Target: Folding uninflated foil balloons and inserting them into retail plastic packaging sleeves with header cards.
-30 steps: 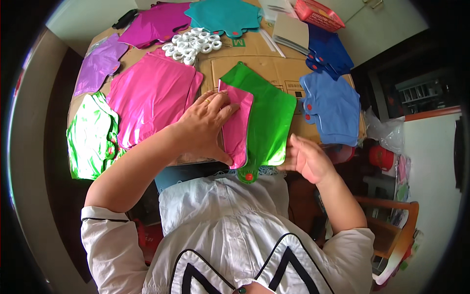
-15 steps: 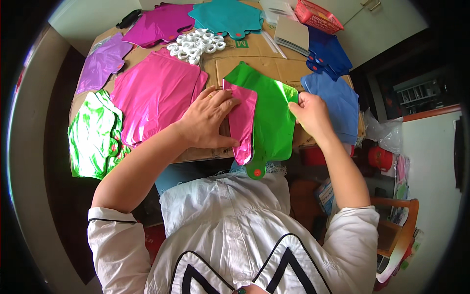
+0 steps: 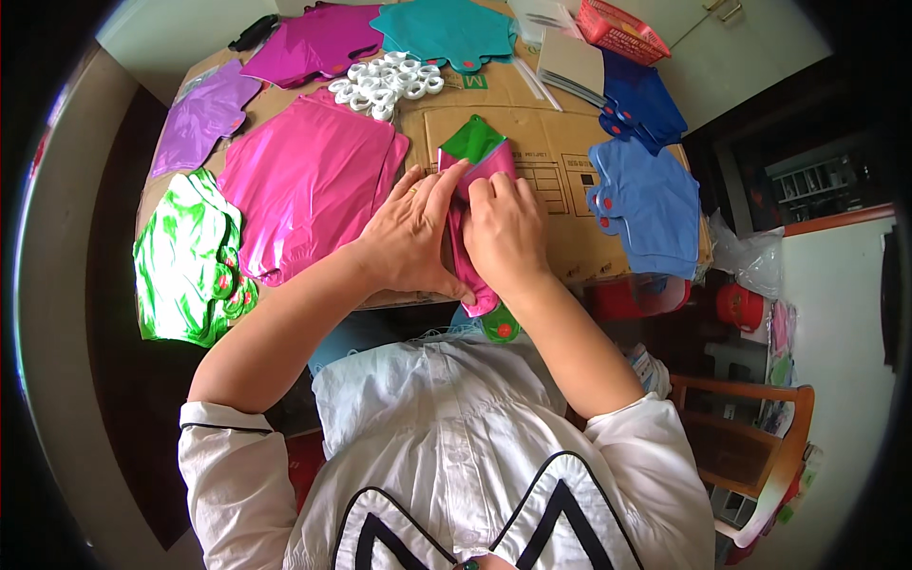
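Observation:
A flat foil balloon (image 3: 475,142), green on one face and pink on the other, lies folded into a narrow strip on the cardboard. Its green tip points away from me, and a green tab with a red dot hangs over the near edge. My left hand (image 3: 408,233) rests along the strip's left side, fingers and thumb spread out. Curled fingers of my right hand (image 3: 505,233) grip the folded-over pink layer beside it, covering the strip's middle. Just left of my left hand lies a stack of pink foil balloons (image 3: 309,185).
Around the cardboard-covered table (image 3: 560,133) lie shiny green (image 3: 180,261), lilac (image 3: 199,114), magenta (image 3: 309,43), teal (image 3: 442,33), dark blue (image 3: 646,95) and light blue foil balloons (image 3: 651,204). White rings (image 3: 385,85) are heaped at the back, near a red basket (image 3: 622,33).
My right hand has moved left, carrying the balloon's right edge over. The wide green sheet is now a narrow strip, mostly pink on top. My left hand has stayed nearly in place.

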`<state>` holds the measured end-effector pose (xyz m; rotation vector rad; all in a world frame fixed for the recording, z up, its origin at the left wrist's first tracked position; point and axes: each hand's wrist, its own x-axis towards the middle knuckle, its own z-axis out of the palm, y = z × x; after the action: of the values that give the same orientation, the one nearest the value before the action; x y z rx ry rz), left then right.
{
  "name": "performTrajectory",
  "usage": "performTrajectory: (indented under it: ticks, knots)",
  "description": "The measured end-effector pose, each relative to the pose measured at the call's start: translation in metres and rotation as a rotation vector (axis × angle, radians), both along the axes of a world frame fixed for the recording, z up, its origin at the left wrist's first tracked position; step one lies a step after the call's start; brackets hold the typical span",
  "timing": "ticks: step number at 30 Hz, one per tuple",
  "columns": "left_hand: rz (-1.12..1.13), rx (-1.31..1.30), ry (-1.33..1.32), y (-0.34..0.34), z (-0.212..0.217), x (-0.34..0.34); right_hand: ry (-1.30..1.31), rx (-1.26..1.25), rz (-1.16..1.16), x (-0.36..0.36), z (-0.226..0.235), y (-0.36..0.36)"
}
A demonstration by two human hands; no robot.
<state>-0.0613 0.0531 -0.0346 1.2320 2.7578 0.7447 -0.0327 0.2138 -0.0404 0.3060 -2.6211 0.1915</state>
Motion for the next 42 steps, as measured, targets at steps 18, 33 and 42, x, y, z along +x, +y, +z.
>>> performTrajectory:
  ticks: [18,33,42]
  knots:
    - [-0.194,0.11,0.198,-0.006,-0.004,0.005,-0.016,-0.35,0.276,0.009,-0.012,0.023]
    - [-0.189,0.018,0.17,-0.002,0.003,0.007,-0.364,0.046,0.339,0.057,-0.002,0.061]
    - [-0.171,0.017,0.09,-0.008,0.009,0.012,-0.655,-0.87,0.069,0.068,0.049,0.102]
